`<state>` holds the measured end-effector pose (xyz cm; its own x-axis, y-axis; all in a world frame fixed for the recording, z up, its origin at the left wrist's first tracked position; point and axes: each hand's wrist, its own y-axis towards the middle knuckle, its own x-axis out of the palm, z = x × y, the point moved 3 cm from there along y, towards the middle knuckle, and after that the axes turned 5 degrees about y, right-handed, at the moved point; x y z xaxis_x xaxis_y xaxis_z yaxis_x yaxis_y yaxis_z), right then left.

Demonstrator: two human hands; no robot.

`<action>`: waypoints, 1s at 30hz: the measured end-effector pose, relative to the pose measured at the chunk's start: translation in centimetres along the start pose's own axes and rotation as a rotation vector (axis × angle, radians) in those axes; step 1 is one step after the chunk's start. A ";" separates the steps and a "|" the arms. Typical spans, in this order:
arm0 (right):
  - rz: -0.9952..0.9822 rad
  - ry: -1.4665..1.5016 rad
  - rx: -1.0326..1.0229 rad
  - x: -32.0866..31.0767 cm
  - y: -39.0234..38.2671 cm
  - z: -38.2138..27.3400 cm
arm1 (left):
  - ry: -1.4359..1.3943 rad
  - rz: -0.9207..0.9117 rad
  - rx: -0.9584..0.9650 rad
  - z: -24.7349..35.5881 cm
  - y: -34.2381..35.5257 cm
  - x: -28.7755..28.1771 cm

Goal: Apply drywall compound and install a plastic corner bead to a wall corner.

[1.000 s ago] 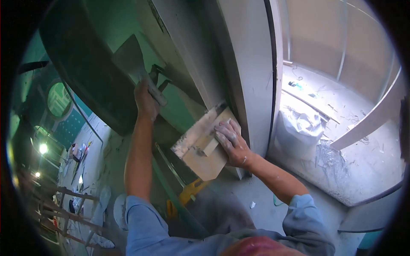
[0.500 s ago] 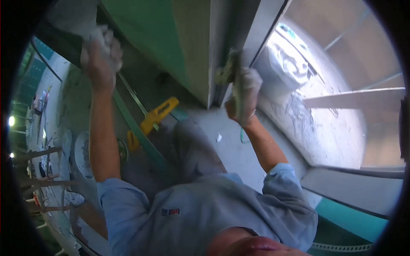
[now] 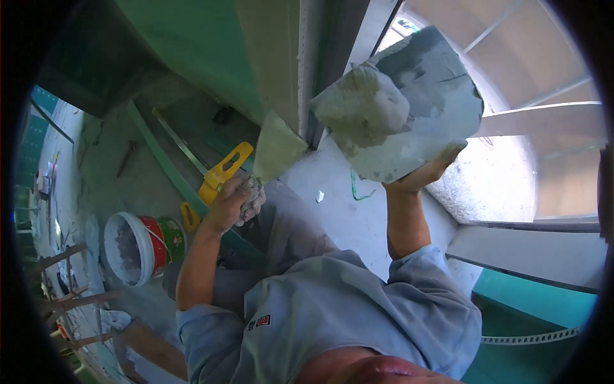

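Note:
My left hand (image 3: 242,201), coated in pale compound, is closed on a putty knife, whose wide blade (image 3: 279,144) points up, away from me. My right hand (image 3: 428,168) grips a square plaster board (image 3: 435,109) from beneath, its face tilted toward me with a thick lump of pale compound (image 3: 361,105) on the left side. Beyond both tools stands a grey vertical wall channel (image 3: 323,25). On the floor past my left hand lies a yellow-handled tool (image 3: 227,163).
A bucket of grey compound (image 3: 125,249) stands at lower left, near green strips (image 3: 160,176) and a metal bar (image 3: 179,141). Green board (image 3: 217,51) covers the upper left wall. A curved panel (image 3: 543,112) crosses the bright opening at right. Rusty bars (image 3: 77,301) stand far left.
My left hand came down from the upper left to the middle with the knife. My right hand moved right, turning the board's loaded face upward into view. The view tilted down, showing more bucket.

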<state>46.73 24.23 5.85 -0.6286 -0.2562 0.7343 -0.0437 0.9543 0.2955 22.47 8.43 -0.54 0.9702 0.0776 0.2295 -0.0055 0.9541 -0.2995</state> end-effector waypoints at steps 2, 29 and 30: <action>-0.117 -0.150 -0.100 0.4 0.1 -0.3 | 0.029 -0.094 -0.059 0.8 -0.1 1.0; -1.397 -1.370 -0.186 6.9 -0.4 5.8 | -0.038 0.344 0.027 -0.1 -4.3 -9.0; -1.392 -1.392 -0.172 7.2 -0.9 6.5 | -0.048 0.325 0.020 -0.4 -3.8 -9.3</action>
<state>37.22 22.50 6.89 -0.3034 -0.3255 -0.8955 -0.9487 0.1908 0.2521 13.58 3.96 -1.88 0.9043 0.3921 0.1689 -0.3180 0.8826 -0.3463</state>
